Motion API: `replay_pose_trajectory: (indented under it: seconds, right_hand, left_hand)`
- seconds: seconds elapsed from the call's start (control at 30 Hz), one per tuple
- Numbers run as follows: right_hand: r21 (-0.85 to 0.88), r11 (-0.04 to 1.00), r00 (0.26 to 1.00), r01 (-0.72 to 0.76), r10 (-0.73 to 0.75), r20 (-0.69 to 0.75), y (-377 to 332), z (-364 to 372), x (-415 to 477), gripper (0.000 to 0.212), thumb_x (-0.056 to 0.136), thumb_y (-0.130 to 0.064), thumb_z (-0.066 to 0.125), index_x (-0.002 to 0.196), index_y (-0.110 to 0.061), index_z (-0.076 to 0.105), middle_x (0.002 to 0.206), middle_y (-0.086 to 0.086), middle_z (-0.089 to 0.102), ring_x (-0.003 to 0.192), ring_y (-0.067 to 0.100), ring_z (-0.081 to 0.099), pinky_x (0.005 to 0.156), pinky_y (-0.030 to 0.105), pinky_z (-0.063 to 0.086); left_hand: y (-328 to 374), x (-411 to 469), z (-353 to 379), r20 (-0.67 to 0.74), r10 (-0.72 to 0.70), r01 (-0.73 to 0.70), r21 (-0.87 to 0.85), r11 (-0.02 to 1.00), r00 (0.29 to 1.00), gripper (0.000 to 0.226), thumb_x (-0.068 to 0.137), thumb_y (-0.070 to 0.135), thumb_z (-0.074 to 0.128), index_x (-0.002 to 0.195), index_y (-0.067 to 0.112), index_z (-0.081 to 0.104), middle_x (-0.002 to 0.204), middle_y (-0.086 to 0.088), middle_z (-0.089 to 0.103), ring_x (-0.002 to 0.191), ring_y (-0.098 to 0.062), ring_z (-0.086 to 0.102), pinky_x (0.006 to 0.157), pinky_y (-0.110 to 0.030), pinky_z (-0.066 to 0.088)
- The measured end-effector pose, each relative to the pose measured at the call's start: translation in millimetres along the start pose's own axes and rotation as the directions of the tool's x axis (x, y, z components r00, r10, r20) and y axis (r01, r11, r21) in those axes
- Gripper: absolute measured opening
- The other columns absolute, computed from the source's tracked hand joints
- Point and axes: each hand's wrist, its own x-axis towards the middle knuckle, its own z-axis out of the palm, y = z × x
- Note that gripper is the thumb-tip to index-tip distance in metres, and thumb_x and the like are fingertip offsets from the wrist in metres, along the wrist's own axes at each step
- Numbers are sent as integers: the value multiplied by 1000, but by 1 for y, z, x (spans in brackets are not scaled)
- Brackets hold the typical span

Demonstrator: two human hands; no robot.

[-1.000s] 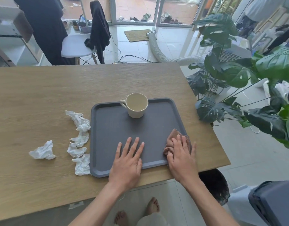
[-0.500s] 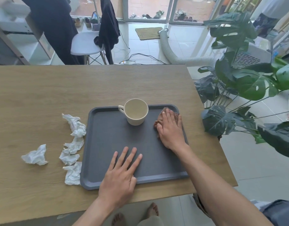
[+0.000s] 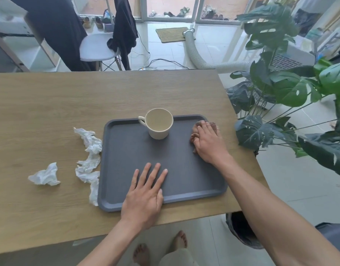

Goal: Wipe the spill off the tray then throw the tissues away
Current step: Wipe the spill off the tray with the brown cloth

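Note:
A dark grey tray lies on the wooden table. My left hand rests flat on its near edge, fingers spread. At the tray's far right corner, my right hand presses a brown stained tissue wad against the surface. A cream cup stands upright at the tray's far middle, handle to the left. Several crumpled white tissues lie in a row along the tray's left side, and one more white tissue sits further left.
A dark bin stands on the floor under the table's right near corner. A large leafy plant crowds the right side. Beyond the table's far edge are a white chair with dark clothes and a hose on the floor.
My right hand slid the brown tissue from the tray's near right up along the right side to the far right corner. The left hand stayed flat on the tray.

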Motion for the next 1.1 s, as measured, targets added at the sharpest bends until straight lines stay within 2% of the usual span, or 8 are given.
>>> replay_pose_trajectory:
  seconds: [0.17,0.3,0.47,0.6,0.77,0.87,0.97,1.1]
  right_hand:
    - [36,999,1000,8,-8,-20,3,11,-61,58,97,-33,17,151,-13,21,160,3,13,147,15,6,119,44,-2]
    - [168,986,999,-5,12,-41,-8,22,-119,72,88,-43,4,149,-15,29,158,1,21,146,12,12,119,41,-4]
    - [315,949,997,27,-1,-81,-36,24,-164,54,96,-38,21,142,-22,42,154,-4,29,145,9,15,118,26,-6]
    - [282,952,992,116,-98,-76,-55,37,-157,57,94,-40,19,146,-24,35,158,-6,21,146,9,12,119,32,0]
    - [213,959,982,188,-187,-28,-71,40,-132,64,93,-48,12,152,-23,15,160,-8,3,145,4,-8,118,36,-5]
    - [211,962,984,175,-177,-12,-73,38,-111,67,89,-51,6,152,-27,7,159,-12,-4,144,3,-14,118,37,-9]
    - [211,967,990,141,-138,-27,-74,36,-85,69,87,-51,3,152,-28,8,159,-12,-3,145,5,-11,118,37,-9]
    - [221,969,993,114,-108,-42,-69,31,-47,62,93,-45,14,152,-27,12,160,-12,1,146,5,-6,118,37,-9]
  left_hand:
    - [1,0,2,1,-17,17,-36,999,1000,60,90,32,34,149,26,31,157,2,28,146,-22,20,114,-50,17]
    - [1,1,3,0,-17,16,-38,999,1000,59,90,32,33,149,26,31,157,2,27,147,-22,18,115,-51,15]
    - [2,1,3,-8,-7,7,-37,999,1000,59,90,32,33,148,23,34,156,-1,31,145,-25,22,114,-52,17]
    - [3,1,2,-21,-19,18,-41,999,1000,62,87,30,34,146,9,37,153,-6,36,143,-27,28,112,-52,20]
    - [2,0,2,-19,5,-5,-36,999,1000,65,85,29,35,145,5,36,154,-9,33,144,-26,25,112,-50,20]
    - [0,-1,1,-19,16,-17,-29,999,1000,66,83,29,36,146,6,36,155,-8,31,145,-25,24,112,-48,19]
    - [-1,-1,0,-21,17,-17,-34,999,1000,67,82,29,38,146,6,37,155,-7,31,145,-25,24,112,-47,19]
    - [0,-2,-1,-33,19,-21,-53,998,999,67,81,27,40,146,7,37,155,-6,31,145,-24,24,113,-46,20]
